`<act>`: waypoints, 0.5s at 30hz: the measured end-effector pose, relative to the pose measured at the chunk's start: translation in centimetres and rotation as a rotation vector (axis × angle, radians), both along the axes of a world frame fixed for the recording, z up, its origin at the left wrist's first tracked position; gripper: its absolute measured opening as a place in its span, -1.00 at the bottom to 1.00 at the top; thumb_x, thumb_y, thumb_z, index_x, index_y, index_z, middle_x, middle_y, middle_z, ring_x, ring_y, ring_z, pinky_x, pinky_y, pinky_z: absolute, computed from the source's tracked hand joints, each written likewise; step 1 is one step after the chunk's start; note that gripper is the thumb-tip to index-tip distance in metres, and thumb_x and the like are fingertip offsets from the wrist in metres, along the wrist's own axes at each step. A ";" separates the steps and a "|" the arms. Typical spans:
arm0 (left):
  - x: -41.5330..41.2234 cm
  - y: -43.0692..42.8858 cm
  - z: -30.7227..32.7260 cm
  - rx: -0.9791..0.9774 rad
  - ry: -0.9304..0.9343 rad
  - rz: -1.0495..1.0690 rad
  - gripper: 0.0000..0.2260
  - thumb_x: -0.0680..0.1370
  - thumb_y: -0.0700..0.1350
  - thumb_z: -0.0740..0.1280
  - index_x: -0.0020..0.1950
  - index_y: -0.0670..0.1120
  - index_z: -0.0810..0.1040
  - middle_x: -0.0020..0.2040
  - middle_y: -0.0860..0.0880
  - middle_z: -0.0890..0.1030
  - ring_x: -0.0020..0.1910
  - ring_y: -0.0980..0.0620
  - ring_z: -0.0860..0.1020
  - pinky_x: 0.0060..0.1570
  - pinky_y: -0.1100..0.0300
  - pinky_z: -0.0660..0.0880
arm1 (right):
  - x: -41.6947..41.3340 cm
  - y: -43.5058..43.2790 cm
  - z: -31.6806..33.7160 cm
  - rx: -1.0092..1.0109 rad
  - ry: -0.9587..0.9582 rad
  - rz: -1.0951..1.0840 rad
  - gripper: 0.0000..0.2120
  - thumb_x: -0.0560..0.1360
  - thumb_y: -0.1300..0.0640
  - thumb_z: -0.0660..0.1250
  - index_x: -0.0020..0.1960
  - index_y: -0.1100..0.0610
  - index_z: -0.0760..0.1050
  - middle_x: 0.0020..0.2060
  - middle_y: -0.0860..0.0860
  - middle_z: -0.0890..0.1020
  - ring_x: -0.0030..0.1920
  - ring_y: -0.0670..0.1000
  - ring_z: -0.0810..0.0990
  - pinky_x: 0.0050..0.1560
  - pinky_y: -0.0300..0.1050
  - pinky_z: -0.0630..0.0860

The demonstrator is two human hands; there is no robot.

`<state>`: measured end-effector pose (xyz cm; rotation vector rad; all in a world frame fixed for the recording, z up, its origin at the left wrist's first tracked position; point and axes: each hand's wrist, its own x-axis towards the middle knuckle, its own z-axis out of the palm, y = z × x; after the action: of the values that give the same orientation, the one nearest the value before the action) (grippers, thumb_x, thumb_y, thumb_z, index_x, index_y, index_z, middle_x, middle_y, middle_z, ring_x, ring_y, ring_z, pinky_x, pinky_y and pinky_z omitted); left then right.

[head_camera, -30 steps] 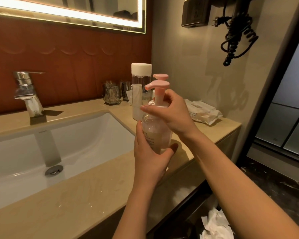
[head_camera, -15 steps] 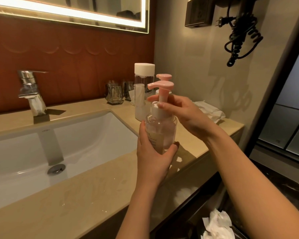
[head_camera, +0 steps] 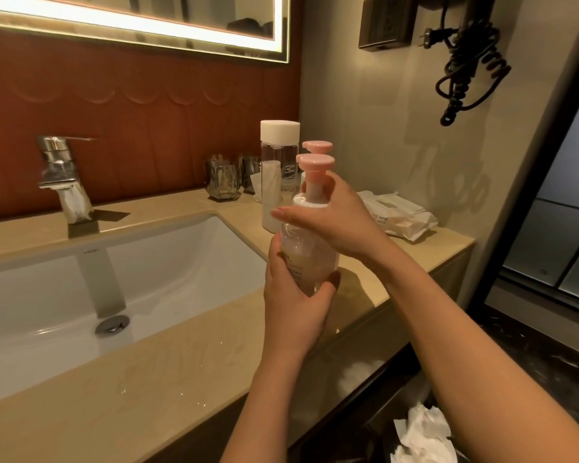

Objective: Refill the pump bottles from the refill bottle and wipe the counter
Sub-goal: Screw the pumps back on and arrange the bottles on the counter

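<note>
A clear pump bottle [head_camera: 303, 253] with a pink pump head is held upright above the beige counter [head_camera: 168, 372]. My left hand [head_camera: 295, 305] grips its lower body from below. My right hand [head_camera: 335, 225] wraps around the white collar under the pump. Behind it stands a second pump bottle [head_camera: 317, 147], of which only the pink head shows. The tall clear refill bottle [head_camera: 279, 162] with a white cap stands on the counter just behind.
A white sink basin [head_camera: 81, 295] with a chrome tap [head_camera: 62, 175] lies to the left. Two glass tumblers [head_camera: 222, 182] stand at the back wall. A pack of wipes [head_camera: 398, 215] rests at the counter's right end. Crumpled tissue [head_camera: 422, 436] lies below, and water drops dot the counter's front.
My right hand has shifted its hold around the pump collar, its fingers turning on it. The bottle stays in my left hand at about the same place.
</note>
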<state>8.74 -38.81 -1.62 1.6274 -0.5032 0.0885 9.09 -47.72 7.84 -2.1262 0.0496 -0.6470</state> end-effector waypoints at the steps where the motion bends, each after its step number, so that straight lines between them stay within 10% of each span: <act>1: 0.0 0.0 0.0 -0.003 0.001 -0.003 -0.16 0.40 -0.02 0.49 0.50 0.17 0.03 0.45 0.12 0.26 0.40 0.08 0.29 0.33 0.06 0.37 | -0.1 -0.1 -0.1 -0.002 0.019 0.027 -0.35 0.31 -0.10 0.48 0.31 0.03 0.31 0.20 -0.03 0.47 0.15 -0.06 0.47 0.10 -0.15 0.47; 6: -0.1 0.2 0.1 0.019 -0.025 -0.002 -0.19 0.42 -0.03 0.47 0.49 0.18 0.02 0.43 0.12 0.27 0.37 0.09 0.30 0.19 0.24 0.34 | -1.2 -1.5 0.4 0.083 0.138 0.328 -0.73 0.55 -0.07 0.22 0.22 -0.04 0.42 0.14 -0.19 0.47 0.08 -0.27 0.44 -0.02 -0.43 0.39; 10: -0.2 0.3 0.2 0.026 -0.038 -0.007 -0.21 0.43 -0.01 0.45 0.49 0.18 0.01 0.44 0.12 0.25 0.37 0.11 0.28 0.18 0.27 0.30 | -1.2 -2.8 0.0 0.207 0.105 0.410 -0.66 0.44 -0.01 0.24 0.21 -0.04 0.50 0.26 -0.11 0.52 0.28 -0.09 0.43 0.36 -0.05 0.28; 15: -0.2 0.3 0.3 0.015 -0.028 -0.007 -0.22 0.44 -0.03 0.45 0.48 0.19 0.02 0.43 0.12 0.27 0.37 0.09 0.29 0.18 0.25 0.32 | -1.1 -2.7 0.3 0.228 0.042 0.355 -0.75 0.39 0.05 0.42 0.05 0.06 0.57 0.08 -0.05 0.63 0.12 -0.12 0.55 0.07 -0.29 0.45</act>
<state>8.50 -38.54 -1.35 1.6406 -0.5325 0.1029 7.99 -50.39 8.18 -1.8663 -0.2171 -0.3672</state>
